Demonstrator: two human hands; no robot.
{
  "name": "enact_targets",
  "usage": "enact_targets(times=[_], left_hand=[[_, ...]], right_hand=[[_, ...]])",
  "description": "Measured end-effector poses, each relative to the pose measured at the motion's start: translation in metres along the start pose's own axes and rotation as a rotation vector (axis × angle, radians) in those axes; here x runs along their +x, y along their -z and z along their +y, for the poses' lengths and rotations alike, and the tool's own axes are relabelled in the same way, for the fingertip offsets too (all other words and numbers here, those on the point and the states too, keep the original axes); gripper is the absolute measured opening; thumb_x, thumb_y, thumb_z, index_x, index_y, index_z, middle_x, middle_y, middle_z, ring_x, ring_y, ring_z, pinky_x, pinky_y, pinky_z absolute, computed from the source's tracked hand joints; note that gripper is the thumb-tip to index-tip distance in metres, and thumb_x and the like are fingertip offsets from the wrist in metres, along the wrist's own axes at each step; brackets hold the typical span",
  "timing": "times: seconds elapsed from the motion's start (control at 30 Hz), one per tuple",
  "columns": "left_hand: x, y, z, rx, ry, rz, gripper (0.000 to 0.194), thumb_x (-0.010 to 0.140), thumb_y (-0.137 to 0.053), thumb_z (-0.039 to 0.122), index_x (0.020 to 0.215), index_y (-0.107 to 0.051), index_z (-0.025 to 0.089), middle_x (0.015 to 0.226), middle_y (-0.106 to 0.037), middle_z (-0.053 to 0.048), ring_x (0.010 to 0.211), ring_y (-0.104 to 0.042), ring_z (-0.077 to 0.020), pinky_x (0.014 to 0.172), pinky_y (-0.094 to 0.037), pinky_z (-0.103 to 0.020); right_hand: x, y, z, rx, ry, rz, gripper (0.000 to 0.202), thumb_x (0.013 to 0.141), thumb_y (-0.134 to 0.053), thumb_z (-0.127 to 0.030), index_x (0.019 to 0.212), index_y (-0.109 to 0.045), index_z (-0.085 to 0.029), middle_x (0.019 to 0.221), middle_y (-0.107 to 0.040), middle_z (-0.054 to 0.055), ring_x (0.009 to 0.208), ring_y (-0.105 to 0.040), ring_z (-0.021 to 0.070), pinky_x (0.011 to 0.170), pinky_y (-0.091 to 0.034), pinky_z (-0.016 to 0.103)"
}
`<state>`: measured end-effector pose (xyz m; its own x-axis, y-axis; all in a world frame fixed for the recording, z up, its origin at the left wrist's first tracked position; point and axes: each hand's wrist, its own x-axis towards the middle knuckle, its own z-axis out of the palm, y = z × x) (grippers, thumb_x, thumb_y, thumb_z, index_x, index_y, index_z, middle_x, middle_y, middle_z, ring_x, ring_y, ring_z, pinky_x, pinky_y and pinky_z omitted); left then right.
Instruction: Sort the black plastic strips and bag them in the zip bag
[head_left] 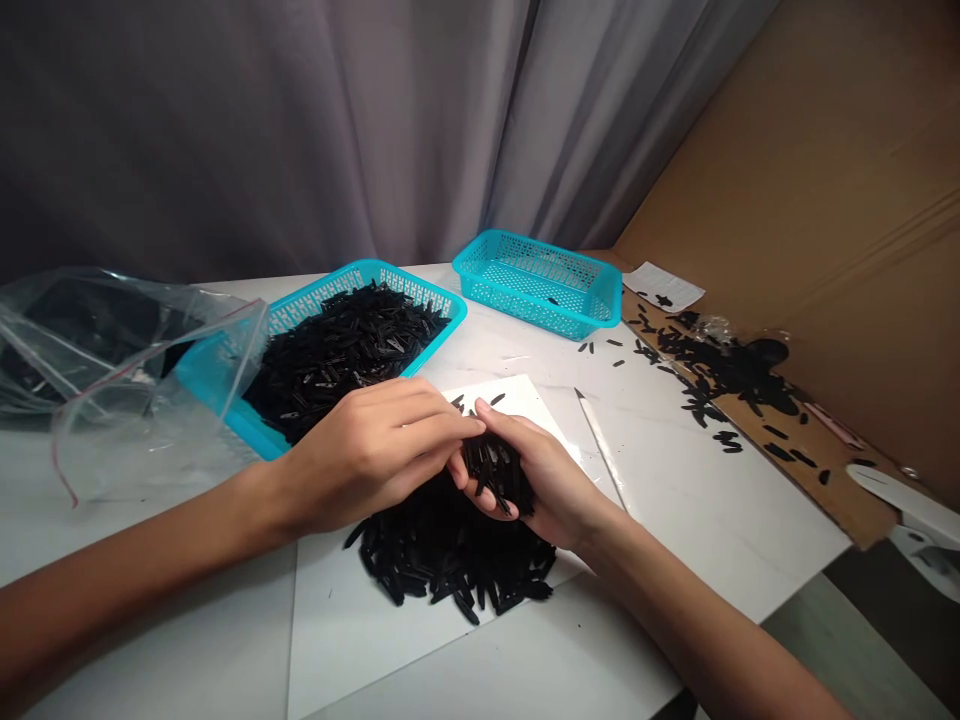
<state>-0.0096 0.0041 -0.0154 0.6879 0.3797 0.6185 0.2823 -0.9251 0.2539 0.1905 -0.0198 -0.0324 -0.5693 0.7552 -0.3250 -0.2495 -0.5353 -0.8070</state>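
Observation:
Cupped palm up, my right hand (551,470) holds a handful of slim black hair clips (496,470). Its thumb lies along the top of the bunch. My left hand (382,450) reaches over from the left, its bent fingers and thumb drawn together at the edge of this handful. What its fingertips hold, if anything, is hidden. Under both hands a loose pile of the same black clips (465,570) rests on a white sheet (360,650). Left of the pile, a blue basket (439,345) is heaped with more black clips.
A second blue basket (536,310) stands at the back with one dark piece inside. A clear plastic bag (150,400) lies at left. A white pencil (600,440) is right of the sheet. Scattered black pieces (705,370) cover cardboard near the right wall. A white lamp-like arm (907,510) juts in.

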Motion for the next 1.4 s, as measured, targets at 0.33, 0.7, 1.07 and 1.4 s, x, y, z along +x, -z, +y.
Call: enact_targets(times=[0.33,0.7,1.07,1.4], left_hand=[[-0.004,-0.001,0.007,0.092,0.146,0.087,0.034,0.091,-0.062,0.006,0.119,-0.063,0.025,0.099,-0.078,-0.002,0.089,-0.075,-0.0161,0.085,-0.057,-0.025],[0.0,0.003,0.006,-0.025,0.405,0.155,0.027,0.091,-0.072,0.024,0.117,-0.064,0.02,0.093,-0.078,-0.001,0.085,-0.075,-0.0146,0.084,-0.058,-0.025],[0.003,0.005,0.008,-0.271,0.611,0.169,0.023,0.088,-0.075,0.026,0.111,-0.07,0.024,0.092,-0.078,0.0,0.086,-0.075,-0.0162,0.084,-0.06,-0.028],[0.007,0.005,0.009,-0.512,0.728,0.211,0.023,0.084,-0.08,0.027,0.105,-0.071,0.022,0.088,-0.078,-0.001,0.085,-0.075,-0.0159,0.084,-0.062,-0.025]], right_hand=[[-0.003,-0.005,-0.004,-0.135,0.117,0.1,0.045,0.094,-0.06,-0.054,0.073,-0.063,-0.015,0.07,-0.058,0.001,0.05,-0.05,0.0062,0.038,-0.029,0.016],[-0.007,-0.002,-0.006,-0.291,0.229,0.225,0.029,0.091,-0.07,-0.046,0.083,-0.066,-0.018,0.072,-0.059,-0.003,0.053,-0.051,0.0059,0.043,-0.035,0.017],[-0.007,0.002,-0.007,-0.289,0.273,0.213,0.023,0.091,-0.072,-0.042,0.096,-0.075,-0.02,0.072,-0.059,-0.002,0.054,-0.052,0.0068,0.043,-0.035,0.017],[-0.008,0.001,-0.007,-0.278,0.271,0.219,0.023,0.09,-0.072,-0.042,0.097,-0.076,-0.02,0.072,-0.059,-0.002,0.053,-0.052,0.0064,0.042,-0.033,0.016]])
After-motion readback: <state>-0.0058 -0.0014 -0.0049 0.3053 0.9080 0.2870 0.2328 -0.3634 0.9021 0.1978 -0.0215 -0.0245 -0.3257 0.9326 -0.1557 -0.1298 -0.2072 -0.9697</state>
